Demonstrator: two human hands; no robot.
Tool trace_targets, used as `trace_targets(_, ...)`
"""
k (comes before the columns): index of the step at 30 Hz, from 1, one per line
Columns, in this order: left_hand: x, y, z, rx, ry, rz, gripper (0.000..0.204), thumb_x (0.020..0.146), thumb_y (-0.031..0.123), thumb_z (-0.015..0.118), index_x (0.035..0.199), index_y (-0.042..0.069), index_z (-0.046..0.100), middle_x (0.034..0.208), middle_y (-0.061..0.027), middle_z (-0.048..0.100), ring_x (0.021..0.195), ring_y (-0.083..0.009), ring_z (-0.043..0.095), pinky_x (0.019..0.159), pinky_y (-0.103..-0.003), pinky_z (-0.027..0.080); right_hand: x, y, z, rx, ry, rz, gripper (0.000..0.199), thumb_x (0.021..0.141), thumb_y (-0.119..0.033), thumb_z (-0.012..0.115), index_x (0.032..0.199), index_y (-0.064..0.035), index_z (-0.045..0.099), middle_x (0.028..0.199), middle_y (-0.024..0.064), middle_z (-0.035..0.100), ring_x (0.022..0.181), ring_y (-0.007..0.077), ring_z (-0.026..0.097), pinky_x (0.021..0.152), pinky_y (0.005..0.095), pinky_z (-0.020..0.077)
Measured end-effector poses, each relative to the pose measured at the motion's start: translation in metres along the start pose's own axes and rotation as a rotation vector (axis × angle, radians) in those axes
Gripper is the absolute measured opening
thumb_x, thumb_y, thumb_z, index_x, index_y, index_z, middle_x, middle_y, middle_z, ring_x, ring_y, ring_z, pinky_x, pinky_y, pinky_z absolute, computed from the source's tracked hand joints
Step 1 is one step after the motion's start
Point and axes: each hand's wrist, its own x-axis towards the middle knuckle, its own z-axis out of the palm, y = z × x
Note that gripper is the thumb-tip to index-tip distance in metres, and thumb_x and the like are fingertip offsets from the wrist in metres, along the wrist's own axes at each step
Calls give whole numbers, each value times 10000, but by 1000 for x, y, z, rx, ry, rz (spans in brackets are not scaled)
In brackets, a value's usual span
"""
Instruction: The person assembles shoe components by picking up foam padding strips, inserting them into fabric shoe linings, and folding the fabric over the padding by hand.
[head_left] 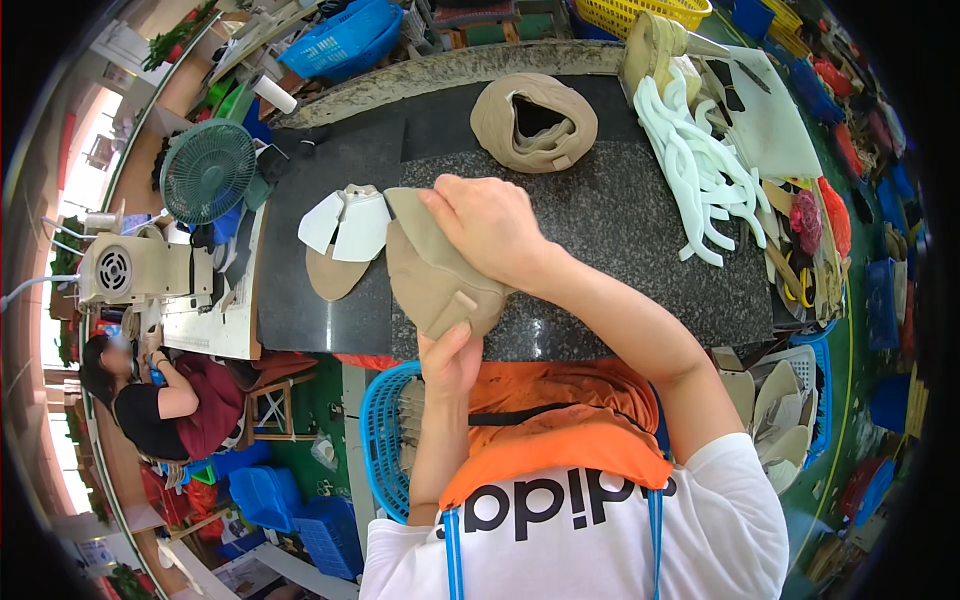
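Observation:
Over the dark speckled worktop I hold a beige fabric cap, tilted, with a small tab on its side. My right hand is closed over its upper edge, thumb and fingers pressing the cloth. Lower down, my left hand grips the cap near the tab, its thumb showing on the outside and its fingers hidden. Left of the cap lie white stiff pieces on a beige rounded piece. A second beige cap rests farther back, its opening facing up.
White curved strips are heaped at the right, near scissors. A green fan and a sewing machine stand left, where a co-worker sits. Blue baskets flank my orange-covered lap.

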Motion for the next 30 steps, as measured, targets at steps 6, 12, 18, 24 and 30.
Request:
trace_targets(6,3,0,-8,-368,-141,-253,725,717,88,670,1360,30,340,1291,-114,469,1215,-281,453,1043,-454,343,-2,3,15,136,-127,-31,265,899,-267,512,785,-37,575,693,182,592,665,384,584,616,453,466)
trace_targets(12,7,8,11,-105,-82,-48,722,769,120,649,1394,51,294,1373,-109,401,1284,-288,385,1083,-467,290,-22,-5,-38,10,295,-367,195,757,-165,679,902,-53,612,858,116,590,761,306,571,669,382,471)
trace_targets(18,-3,-2,13,-278,-112,-149,689,817,146,626,1412,93,284,1383,-78,381,1313,-261,337,1102,-437,274,-55,-16,-54,84,-35,-222,285,683,-107,738,923,-39,600,838,106,574,738,290,561,655,353,471)
trace_targets(24,24,11,-26,-590,-210,-304,649,883,326,592,1412,101,291,1417,-84,369,1323,-266,334,1095,-460,267,-56,-12,-65,279,-295,-105,244,716,-101,682,912,-3,577,799,146,578,758,324,583,650,392,470)
trace_targets(30,35,30,-14,-425,-93,-237,663,885,318,591,1406,56,275,1414,-114,374,1310,-288,359,1089,-476,289,-66,7,-64,278,-456,-66,364,735,-79,616,1088,-3,572,850,183,625,805,367,597,703,410,482)
